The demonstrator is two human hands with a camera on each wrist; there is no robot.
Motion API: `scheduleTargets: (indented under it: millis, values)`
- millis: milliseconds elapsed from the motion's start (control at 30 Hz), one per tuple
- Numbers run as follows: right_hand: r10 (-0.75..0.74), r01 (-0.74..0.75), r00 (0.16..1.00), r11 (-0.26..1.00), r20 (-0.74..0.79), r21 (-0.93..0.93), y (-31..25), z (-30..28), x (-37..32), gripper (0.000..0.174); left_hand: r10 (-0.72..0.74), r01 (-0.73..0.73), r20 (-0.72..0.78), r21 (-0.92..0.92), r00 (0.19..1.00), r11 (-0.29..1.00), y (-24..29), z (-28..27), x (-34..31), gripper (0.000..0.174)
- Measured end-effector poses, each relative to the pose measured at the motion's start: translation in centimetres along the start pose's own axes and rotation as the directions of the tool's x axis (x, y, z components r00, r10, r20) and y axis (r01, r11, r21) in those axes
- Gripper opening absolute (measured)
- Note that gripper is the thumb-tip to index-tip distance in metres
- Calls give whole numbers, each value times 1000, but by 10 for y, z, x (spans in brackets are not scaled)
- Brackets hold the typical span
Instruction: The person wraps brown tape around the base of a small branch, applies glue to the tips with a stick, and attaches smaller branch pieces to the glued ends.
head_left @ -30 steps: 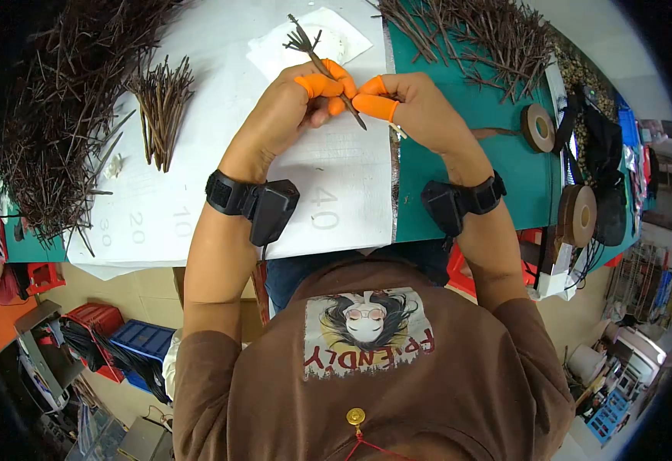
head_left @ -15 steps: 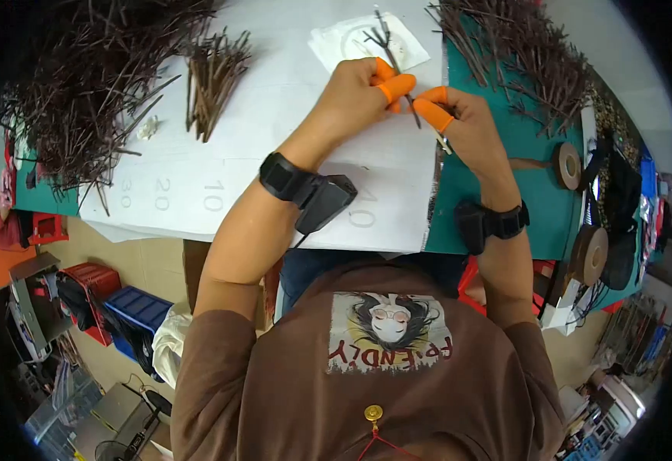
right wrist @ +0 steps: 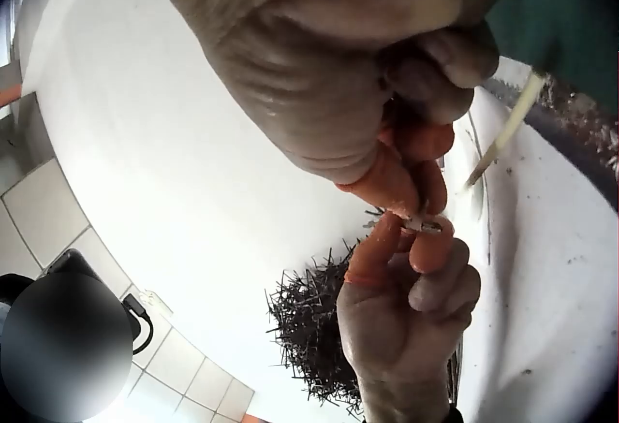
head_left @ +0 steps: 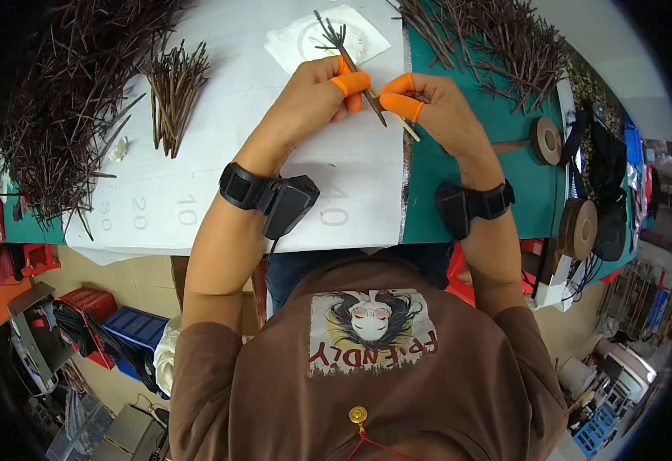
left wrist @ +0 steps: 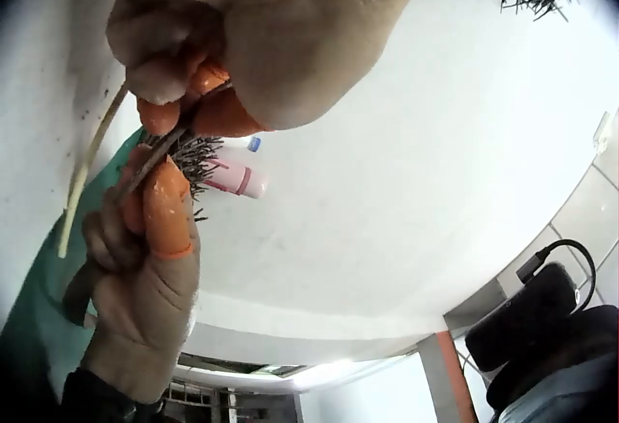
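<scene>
In the head view my left hand (head_left: pixel 317 96) pinches a brown branched twig (head_left: pixel 351 65), its forked tip pointing away from me. My right hand (head_left: pixel 436 111) has its thumb and finger together right beside the twig's lower stem, pinching at something small hidden between the fingertips. Orange finger covers (head_left: pixel 401 106) sit on the fingers and thumbs of both hands. A thin pale stick (head_left: pixel 409 131) slants out below the hands, alongside the twig's lower end. In the left wrist view the twig (left wrist: pixel 155 162) runs between both hands' fingertips, and the pale stick (left wrist: pixel 82 181) hangs apart from it.
A large heap of dark twigs (head_left: pixel 51 100) and a smaller bundle (head_left: pixel 174 96) lie at left. More twigs (head_left: pixel 505 46) cover the back right. White paper (head_left: pixel 367 38) lies behind the hands. Rolls of brown tape (head_left: pixel 547 141) stand at right, on the green mat (head_left: pixel 478 211).
The head view has swung right and back. My hands stay close together at the twig, the right fingertips slightly farther from the left ones. More of the pale stick shows below them.
</scene>
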State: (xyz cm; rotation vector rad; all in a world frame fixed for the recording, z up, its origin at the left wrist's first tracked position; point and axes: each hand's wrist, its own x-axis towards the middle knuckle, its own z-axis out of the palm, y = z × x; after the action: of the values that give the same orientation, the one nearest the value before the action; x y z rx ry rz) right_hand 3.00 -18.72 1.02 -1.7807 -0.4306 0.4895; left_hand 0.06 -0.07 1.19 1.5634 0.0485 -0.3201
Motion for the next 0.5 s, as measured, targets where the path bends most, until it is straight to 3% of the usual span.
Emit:
scheduleTargets:
  millis: [133,233,367,433,500]
  values:
    - [60,-60,998,998,-1,-7,-2,2,-1,13,8,-2,39,-165,999,986,-5,-2,1,17]
    - [38,-38,999,999,-15,-33,-3,5,-1,13,96,-80,48,-260,994,962,-4,-2,0,19]
    - [-56,55,993,998,-102,-9,-3,8,-1,13,109,-116,-55,-153,993,981,1,6,2,21]
    - [-93,90,993,995,-68,-41,-3,8,-1,14,114,-114,-100,7,988,993,-1,9,1,23]
    - [-104,102,994,992,-37,-69,-4,10,0,14,123,-118,-101,55,987,992,-5,6,2,22]
